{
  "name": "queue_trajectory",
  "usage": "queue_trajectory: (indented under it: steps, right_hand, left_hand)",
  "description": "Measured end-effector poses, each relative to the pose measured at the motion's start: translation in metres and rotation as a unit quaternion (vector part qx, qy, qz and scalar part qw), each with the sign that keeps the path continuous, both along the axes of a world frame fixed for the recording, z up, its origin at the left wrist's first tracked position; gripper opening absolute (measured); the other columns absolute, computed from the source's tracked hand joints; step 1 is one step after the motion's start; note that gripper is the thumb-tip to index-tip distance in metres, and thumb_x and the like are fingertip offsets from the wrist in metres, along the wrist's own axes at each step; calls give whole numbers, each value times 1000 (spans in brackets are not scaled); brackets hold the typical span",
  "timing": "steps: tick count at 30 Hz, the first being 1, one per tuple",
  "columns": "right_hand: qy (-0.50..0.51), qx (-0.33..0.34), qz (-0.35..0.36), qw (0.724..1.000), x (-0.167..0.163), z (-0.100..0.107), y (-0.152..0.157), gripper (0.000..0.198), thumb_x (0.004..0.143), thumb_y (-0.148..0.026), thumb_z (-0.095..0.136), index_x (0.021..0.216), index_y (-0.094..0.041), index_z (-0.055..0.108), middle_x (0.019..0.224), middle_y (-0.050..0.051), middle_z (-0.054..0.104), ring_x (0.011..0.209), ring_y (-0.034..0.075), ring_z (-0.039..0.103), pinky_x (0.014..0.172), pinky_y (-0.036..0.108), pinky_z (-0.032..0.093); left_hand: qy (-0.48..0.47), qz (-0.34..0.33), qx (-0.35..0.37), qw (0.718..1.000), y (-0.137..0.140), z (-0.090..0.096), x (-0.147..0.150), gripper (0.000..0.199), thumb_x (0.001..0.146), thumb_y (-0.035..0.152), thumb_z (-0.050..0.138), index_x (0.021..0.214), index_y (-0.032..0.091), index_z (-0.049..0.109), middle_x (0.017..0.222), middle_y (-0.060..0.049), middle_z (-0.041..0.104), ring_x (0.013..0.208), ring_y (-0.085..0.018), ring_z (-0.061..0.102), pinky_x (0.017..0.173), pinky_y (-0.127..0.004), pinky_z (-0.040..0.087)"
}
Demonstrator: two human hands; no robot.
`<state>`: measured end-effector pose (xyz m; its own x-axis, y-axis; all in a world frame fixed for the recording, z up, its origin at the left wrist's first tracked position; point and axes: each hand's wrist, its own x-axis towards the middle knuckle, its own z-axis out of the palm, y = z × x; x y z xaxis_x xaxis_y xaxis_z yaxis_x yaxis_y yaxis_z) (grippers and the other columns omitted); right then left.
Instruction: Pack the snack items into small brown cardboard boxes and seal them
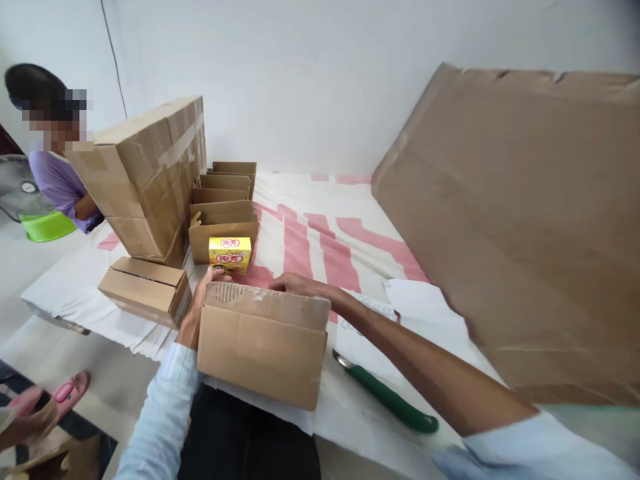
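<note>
In front of me, at the table's near edge, stands a cardboard box [263,350] with a raised flap along its top. My left hand [203,300] is closed around the box's left far corner, its fingertips just below a small yellow carton [230,255] with red lettering. My right hand [295,283] reaches over to the far side of the same box. Its fingers bend down and are mostly hidden behind the flap, so their grip does not show. Under my right forearm lies a green-handled cutter [390,398] with its blade pointing away from me.
A closed small carton [145,287] sits to the left, before a tall taped stack of boxes [150,173]. Several open cartons [223,213] line up beside the stack. A large cardboard sheet [525,227] leans at the right. Another person [65,167] is at the far left.
</note>
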<state>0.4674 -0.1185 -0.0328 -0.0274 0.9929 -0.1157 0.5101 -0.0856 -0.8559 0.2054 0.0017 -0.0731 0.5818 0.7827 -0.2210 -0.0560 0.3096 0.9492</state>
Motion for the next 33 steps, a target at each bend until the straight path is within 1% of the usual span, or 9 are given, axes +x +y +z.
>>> queue_trajectory:
  steps: [2,6,10,14,18,21,28,31,33]
  right_hand:
    - [-60,38,-4,997,-17,10,-28,24,78,-45,80,84,-22,80,80,4,77,74,24,69,68,33,53]
    - [-164,209,-31,963,-58,37,-80,26,92,-46,71,106,-25,76,104,8,72,92,25,69,82,37,55]
    - [-173,268,-18,947,-100,61,-109,27,98,-47,66,113,-26,73,107,10,70,96,27,69,81,38,57]
    - [-161,305,10,939,-147,68,-119,25,99,-49,65,112,-28,71,109,10,70,100,28,71,82,39,58]
    - [-126,343,42,930,-194,43,-118,23,99,-50,67,114,-32,70,109,9,70,95,28,72,81,40,59]
    - [-101,350,55,930,-230,11,-100,24,97,-50,69,113,-33,70,108,8,69,96,29,71,85,42,58]
    - [-57,293,87,950,-319,-30,-77,22,96,-38,66,115,-27,70,109,9,71,101,28,71,90,41,62]
    - [-49,251,99,962,-327,-38,-69,32,95,-32,64,126,-28,68,124,11,70,115,28,70,101,44,60]
    - [-45,240,89,966,-319,-43,-70,33,96,-32,64,128,-27,67,128,11,69,120,28,69,104,46,59]
  left_hand:
    - [-53,-29,16,998,-25,5,-36,114,68,88,76,158,23,50,154,-19,60,138,-41,61,103,-46,57]
    - [-81,-154,126,977,-78,22,-101,157,40,58,107,171,30,25,172,-16,39,159,-45,33,128,-51,33]
    - [25,-171,190,967,-114,53,-141,147,54,32,105,173,31,18,174,-12,36,161,-42,31,133,-51,22]
    - [53,-98,209,972,-147,70,-182,128,64,26,97,171,27,27,169,-11,44,157,-40,36,131,-49,29]
    - [86,-2,215,973,-174,58,-226,79,74,21,82,150,20,60,146,-12,66,133,-39,61,117,-49,46]
    - [154,61,207,964,-174,43,-264,54,69,13,72,122,19,76,120,-9,78,113,-36,69,105,-46,53]
    - [166,108,162,967,-170,31,-343,52,58,13,62,106,20,81,111,-8,81,115,-38,68,111,-48,49]
    - [171,169,97,966,-153,15,-388,47,55,12,67,100,22,81,104,-5,82,111,-36,70,103,-44,55]
    - [214,259,63,940,-140,4,-421,38,52,8,74,88,19,80,90,-3,80,99,-34,72,92,-40,59]
